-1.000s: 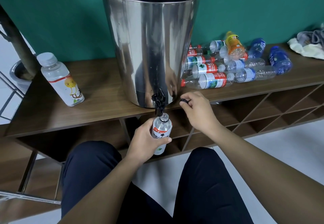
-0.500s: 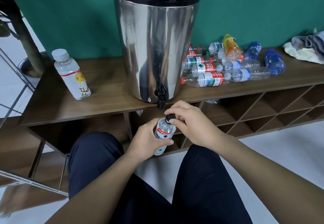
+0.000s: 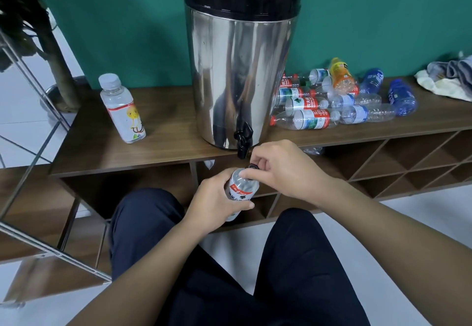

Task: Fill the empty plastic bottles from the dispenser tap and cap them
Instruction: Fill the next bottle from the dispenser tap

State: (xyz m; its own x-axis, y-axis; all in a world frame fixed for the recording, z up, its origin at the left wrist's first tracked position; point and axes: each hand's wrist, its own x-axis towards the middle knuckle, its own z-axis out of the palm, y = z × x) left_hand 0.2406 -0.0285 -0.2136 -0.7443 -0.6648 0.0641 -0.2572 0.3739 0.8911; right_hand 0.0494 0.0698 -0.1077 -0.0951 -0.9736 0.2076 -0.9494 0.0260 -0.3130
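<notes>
While left hand [image 3: 217, 204] grips bottle [image 3: 241, 189], right hand [image 3: 283, 170] pinches cap [image 3: 251, 166].

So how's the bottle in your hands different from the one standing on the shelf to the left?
The held bottle is off the shelf, gripped by the left hand below the tap; the shelf bottle stands alone on the wooden top. The held bottle's cap is black, pinched by the right hand; the shelf bottle's is white and untouched. The shelf bottle's label shows a yellow cartoon; the held one's does not. Both are clear plastic with red-and-white labels.

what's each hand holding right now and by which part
Left hand grips the small clear plastic bottle round its body; right hand pinches its black cap.
</notes>
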